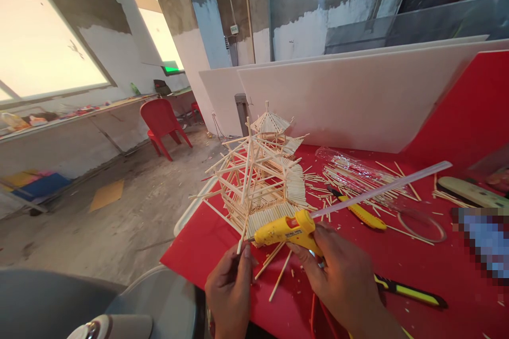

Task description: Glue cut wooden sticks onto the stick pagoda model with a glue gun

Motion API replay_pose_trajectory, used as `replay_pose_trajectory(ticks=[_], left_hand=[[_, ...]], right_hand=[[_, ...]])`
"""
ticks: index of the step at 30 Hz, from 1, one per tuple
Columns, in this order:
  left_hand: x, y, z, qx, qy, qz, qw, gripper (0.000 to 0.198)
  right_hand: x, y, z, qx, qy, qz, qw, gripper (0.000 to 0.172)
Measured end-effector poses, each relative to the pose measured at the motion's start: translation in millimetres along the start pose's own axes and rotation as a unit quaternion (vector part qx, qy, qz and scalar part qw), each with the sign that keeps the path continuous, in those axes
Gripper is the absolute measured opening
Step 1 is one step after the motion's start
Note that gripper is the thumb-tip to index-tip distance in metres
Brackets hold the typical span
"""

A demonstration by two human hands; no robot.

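Observation:
In my right hand is a yellow hot glue gun, its nozzle pointing left. A long translucent glue stick sticks out of its back end. My left hand is closed in a pinch on a thin wooden stick, right beside the nozzle; the exact contact is partly hidden by the fingers. Just beyond both hands stands a pavilion model built of wooden sticks, with an open roof frame. Behind it rises a smaller finished-looking stick roof. Loose sticks lie between my hands.
On the red tabletop lie a yellow utility knife, a black-and-yellow cutter and a plastic bag of sticks. White boards lean behind. At left are a red chair and a grey stool.

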State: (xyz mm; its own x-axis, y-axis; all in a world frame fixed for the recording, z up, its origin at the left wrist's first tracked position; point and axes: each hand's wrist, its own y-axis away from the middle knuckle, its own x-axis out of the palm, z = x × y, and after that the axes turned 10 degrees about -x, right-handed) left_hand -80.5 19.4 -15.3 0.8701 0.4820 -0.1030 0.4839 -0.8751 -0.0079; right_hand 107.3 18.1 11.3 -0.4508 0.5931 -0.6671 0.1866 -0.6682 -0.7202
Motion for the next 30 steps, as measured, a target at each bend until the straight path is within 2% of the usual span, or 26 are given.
replay_pose_trajectory(ticks=[7,13,16,20,22,26,30], left_hand=[[-6.3,3,11,-0.039,0.016,0.009,0.999,0.035],[-3.2,10,19,-0.029,-0.018,0.05,0.998,0.037],[1.2,15,19,-0.03,-0.031,0.072,0.996,0.037],[5.0,23,16,-0.026,-0.045,0.098,0.994,0.038],[5.6,26,15,-0.023,-0.046,0.103,0.993,0.039],[4.1,29,17,-0.038,0.0,0.066,0.997,0.031],[-0.3,23,15,-0.047,0.033,0.005,0.998,0.036]], right_hand=[[-12,3,-2,0.052,-0.085,0.01,0.995,0.032],[-25,28,-22,0.187,-0.072,-0.011,0.98,0.037],[-33,50,-38,0.257,-0.068,-0.005,0.964,0.038],[-44,83,-72,0.365,-0.015,0.053,0.93,0.051],[-47,96,-91,0.392,0.033,0.086,0.916,0.055],[-45,108,-116,0.416,0.016,0.122,0.901,0.051],[-40,101,-109,0.4,-0.047,0.096,0.91,0.048]])
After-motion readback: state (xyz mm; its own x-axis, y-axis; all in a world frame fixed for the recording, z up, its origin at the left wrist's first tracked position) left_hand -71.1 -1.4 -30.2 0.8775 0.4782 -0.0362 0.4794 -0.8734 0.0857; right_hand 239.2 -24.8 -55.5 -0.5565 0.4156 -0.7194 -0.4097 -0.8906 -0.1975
